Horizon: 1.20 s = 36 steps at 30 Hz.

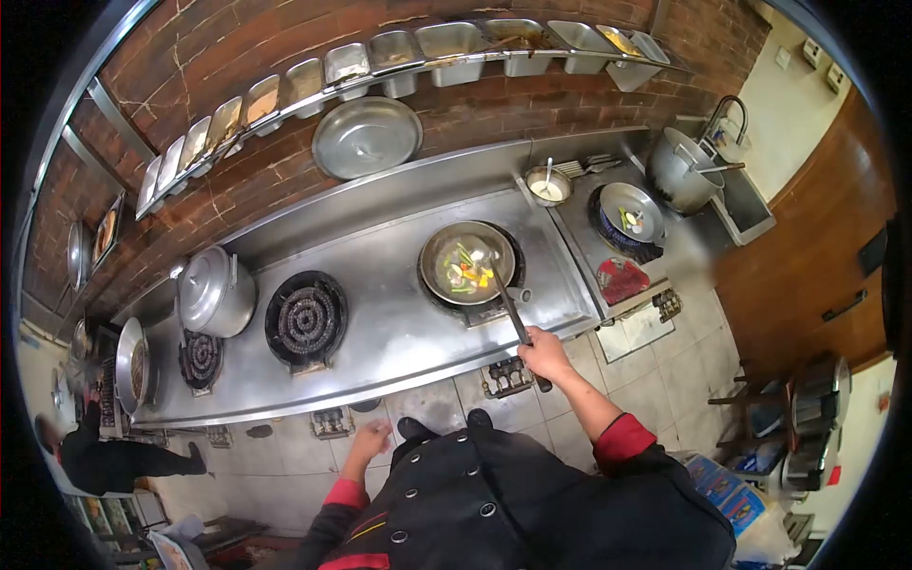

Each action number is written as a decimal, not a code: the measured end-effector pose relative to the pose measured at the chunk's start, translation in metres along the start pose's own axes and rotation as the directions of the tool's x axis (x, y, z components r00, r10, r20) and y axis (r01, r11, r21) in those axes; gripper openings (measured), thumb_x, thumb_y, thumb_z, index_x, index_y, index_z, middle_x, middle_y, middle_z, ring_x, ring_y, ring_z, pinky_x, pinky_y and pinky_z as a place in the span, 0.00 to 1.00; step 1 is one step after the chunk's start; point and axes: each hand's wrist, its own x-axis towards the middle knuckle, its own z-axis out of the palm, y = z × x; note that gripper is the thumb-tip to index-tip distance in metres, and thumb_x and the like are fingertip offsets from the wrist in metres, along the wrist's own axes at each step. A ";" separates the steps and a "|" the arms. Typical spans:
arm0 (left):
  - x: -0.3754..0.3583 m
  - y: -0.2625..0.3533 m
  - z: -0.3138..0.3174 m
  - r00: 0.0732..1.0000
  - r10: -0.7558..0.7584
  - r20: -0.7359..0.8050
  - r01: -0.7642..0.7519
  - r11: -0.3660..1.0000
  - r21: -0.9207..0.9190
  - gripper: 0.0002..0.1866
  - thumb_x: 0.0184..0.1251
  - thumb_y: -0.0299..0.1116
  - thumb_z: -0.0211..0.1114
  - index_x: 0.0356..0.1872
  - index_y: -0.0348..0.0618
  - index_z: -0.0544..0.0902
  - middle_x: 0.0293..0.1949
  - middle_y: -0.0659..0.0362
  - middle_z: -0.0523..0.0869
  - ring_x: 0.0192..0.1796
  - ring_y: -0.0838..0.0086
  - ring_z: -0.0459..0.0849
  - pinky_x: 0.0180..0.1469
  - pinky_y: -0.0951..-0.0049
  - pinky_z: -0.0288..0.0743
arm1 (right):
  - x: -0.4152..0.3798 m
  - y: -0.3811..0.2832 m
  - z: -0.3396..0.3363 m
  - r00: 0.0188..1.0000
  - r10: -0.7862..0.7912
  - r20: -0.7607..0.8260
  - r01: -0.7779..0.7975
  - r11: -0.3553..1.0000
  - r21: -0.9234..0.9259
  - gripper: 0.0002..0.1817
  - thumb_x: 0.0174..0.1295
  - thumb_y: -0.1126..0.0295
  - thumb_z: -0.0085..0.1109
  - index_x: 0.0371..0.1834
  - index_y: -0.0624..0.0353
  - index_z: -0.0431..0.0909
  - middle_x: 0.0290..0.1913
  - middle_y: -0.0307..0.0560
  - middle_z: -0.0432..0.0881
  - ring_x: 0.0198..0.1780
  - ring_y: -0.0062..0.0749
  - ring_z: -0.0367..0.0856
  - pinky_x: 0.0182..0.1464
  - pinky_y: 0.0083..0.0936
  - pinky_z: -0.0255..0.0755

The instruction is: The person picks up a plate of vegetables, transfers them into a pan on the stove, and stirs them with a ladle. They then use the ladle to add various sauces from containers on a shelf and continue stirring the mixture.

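Note:
My right hand is closed round the dark handle of a long ladle. The ladle's head rests in a wok on a burner, among chopped green, yellow and orange vegetables in liquid. My left hand hangs low in front of the counter's edge, away from the cookware, its fingers curled; whether they hold anything is too small to tell. To the right of the wok, a smaller pan holds a few vegetable pieces on another burner. A red cloth lies in front of it.
A lidded pot stands left of a bare burner. Metal trays line the wall shelf. A big pot and a bowl with a spoon are at the right. Another person stands far left.

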 end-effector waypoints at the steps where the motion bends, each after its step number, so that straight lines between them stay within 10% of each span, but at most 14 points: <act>1: -0.006 -0.031 0.003 0.999 -0.036 -0.032 0.033 0.997 -0.075 0.18 0.71 0.44 0.62 0.49 0.39 0.83 0.26 0.57 0.84 0.24 0.76 0.84 0.26 0.74 0.77 | 0.004 0.006 0.004 0.991 -0.047 -0.122 0.035 0.995 -0.096 0.22 0.55 0.67 0.61 0.52 0.67 0.77 0.38 0.62 0.86 0.40 0.52 0.86 0.45 0.41 0.78; 2: -0.012 -0.069 0.005 0.995 -0.073 -0.065 0.062 0.987 -0.151 0.16 0.68 0.43 0.64 0.47 0.41 0.84 0.24 0.57 0.84 0.23 0.74 0.84 0.25 0.72 0.76 | 0.008 0.010 0.006 0.966 -0.106 -0.237 0.060 0.979 -0.194 0.20 0.55 0.69 0.61 0.50 0.66 0.78 0.38 0.61 0.85 0.40 0.53 0.86 0.45 0.41 0.78; 3: 0.007 -0.142 -0.001 0.890 0.438 0.129 -0.453 0.813 0.367 0.16 0.68 0.42 0.64 0.46 0.40 0.84 0.26 0.56 0.85 0.24 0.73 0.85 0.24 0.71 0.76 | 0.011 0.008 0.004 0.966 -0.113 -0.234 0.068 0.979 -0.191 0.20 0.55 0.69 0.61 0.50 0.66 0.78 0.38 0.61 0.85 0.40 0.53 0.86 0.45 0.41 0.78; 4: 0.022 -0.208 -0.008 0.510 0.813 0.282 -0.684 0.184 0.706 0.16 0.68 0.42 0.64 0.46 0.40 0.84 0.27 0.56 0.85 0.24 0.72 0.85 0.24 0.69 0.77 | 0.014 0.003 -0.001 0.978 -0.051 -0.202 0.003 0.973 -0.232 0.21 0.55 0.68 0.62 0.52 0.66 0.78 0.40 0.63 0.85 0.44 0.57 0.84 0.48 0.43 0.76; 7: -0.055 -0.206 -0.009 0.795 0.572 0.203 -0.542 0.518 0.662 0.13 0.66 0.35 0.63 0.45 0.37 0.84 0.31 0.56 0.86 0.26 0.71 0.87 0.23 0.70 0.78 | 0.020 0.014 0.007 0.987 -0.034 -0.156 -0.011 0.962 -0.274 0.24 0.55 0.66 0.62 0.54 0.67 0.77 0.38 0.64 0.85 0.44 0.58 0.84 0.48 0.43 0.77; 9: -0.077 -0.220 -0.002 0.995 -0.097 0.021 0.099 0.986 -0.131 0.11 0.63 0.28 0.62 0.45 0.35 0.83 0.31 0.56 0.86 0.27 0.71 0.87 0.24 0.71 0.80 | 0.017 0.002 0.001 0.989 0.126 0.074 -0.130 0.990 0.047 0.27 0.56 0.66 0.61 0.59 0.68 0.74 0.30 0.58 0.86 0.31 0.44 0.87 0.38 0.36 0.80; 16: -0.099 -0.201 0.033 0.993 0.057 -0.099 -0.043 0.989 0.139 0.12 0.65 0.25 0.60 0.48 0.35 0.81 0.28 0.54 0.84 0.25 0.71 0.86 0.23 0.72 0.80 | 0.024 0.029 0.024 0.997 0.017 -0.074 -0.012 0.998 0.062 0.34 0.59 0.75 0.59 0.70 0.68 0.62 0.30 0.49 0.83 0.21 0.26 0.79 0.25 0.28 0.74; 21: -0.073 -0.187 0.059 0.969 -0.161 -0.186 0.086 0.929 -0.359 0.12 0.64 0.26 0.58 0.47 0.37 0.82 0.26 0.56 0.83 0.22 0.71 0.84 0.22 0.71 0.78 | 0.007 0.029 0.063 0.973 0.189 0.134 -0.230 0.862 0.452 0.31 0.61 0.75 0.58 0.69 0.61 0.64 0.29 0.44 0.79 0.22 0.27 0.76 0.24 0.26 0.71; 24: -0.072 -0.174 0.065 0.933 -0.331 -0.138 0.208 0.813 -0.545 0.12 0.63 0.26 0.60 0.47 0.36 0.81 0.27 0.56 0.83 0.23 0.71 0.84 0.22 0.71 0.78 | 0.001 0.006 0.056 0.907 0.211 0.366 -0.422 0.432 0.797 0.35 0.64 0.74 0.59 0.74 0.56 0.55 0.32 0.44 0.78 0.24 0.27 0.73 0.23 0.26 0.67; 26: -0.071 -0.183 0.064 0.936 -0.323 -0.142 0.194 0.807 -0.557 0.13 0.62 0.26 0.61 0.47 0.35 0.81 0.27 0.56 0.83 0.23 0.71 0.84 0.23 0.71 0.78 | 0.014 0.010 0.052 0.895 0.138 0.425 -0.446 0.330 0.832 0.11 0.66 0.71 0.58 0.48 0.55 0.69 0.28 0.40 0.75 0.25 0.24 0.73 0.22 0.24 0.67; 29: -0.067 -0.220 0.059 0.881 0.458 -0.120 -0.379 0.835 0.399 0.13 0.62 0.26 0.62 0.47 0.35 0.81 0.27 0.56 0.84 0.23 0.72 0.84 0.23 0.72 0.79 | 0.019 0.003 0.034 0.895 0.135 0.424 -0.443 0.356 0.822 0.08 0.67 0.71 0.58 0.42 0.53 0.68 0.28 0.39 0.75 0.23 0.23 0.72 0.21 0.23 0.66; 31: -0.077 -0.210 0.060 0.944 -0.273 -0.187 0.157 0.867 -0.473 0.12 0.65 0.29 0.61 0.47 0.36 0.82 0.26 0.55 0.84 0.23 0.71 0.84 0.24 0.71 0.80 | 0.021 0.003 0.027 0.903 0.111 0.416 -0.427 0.342 0.837 0.09 0.67 0.71 0.59 0.46 0.53 0.69 0.27 0.38 0.75 0.21 0.21 0.70 0.20 0.21 0.64; 34: -0.075 -0.246 0.052 0.971 0.117 -0.210 -0.148 0.980 -0.136 0.12 0.67 0.31 0.60 0.46 0.36 0.83 0.25 0.54 0.84 0.22 0.70 0.84 0.24 0.71 0.81 | 0.022 0.005 0.027 0.913 0.199 0.355 -0.407 0.423 0.809 0.11 0.67 0.71 0.59 0.49 0.53 0.70 0.28 0.37 0.75 0.21 0.20 0.70 0.20 0.20 0.64; 36: -0.079 -0.229 0.050 0.971 -0.069 -0.228 0.017 0.975 -0.221 0.12 0.67 0.31 0.60 0.46 0.36 0.83 0.25 0.54 0.84 0.22 0.70 0.84 0.24 0.71 0.80 | 0.039 0.027 0.018 0.901 0.112 0.418 -0.426 0.401 0.811 0.29 0.64 0.75 0.61 0.67 0.55 0.62 0.28 0.41 0.76 0.22 0.25 0.72 0.21 0.24 0.65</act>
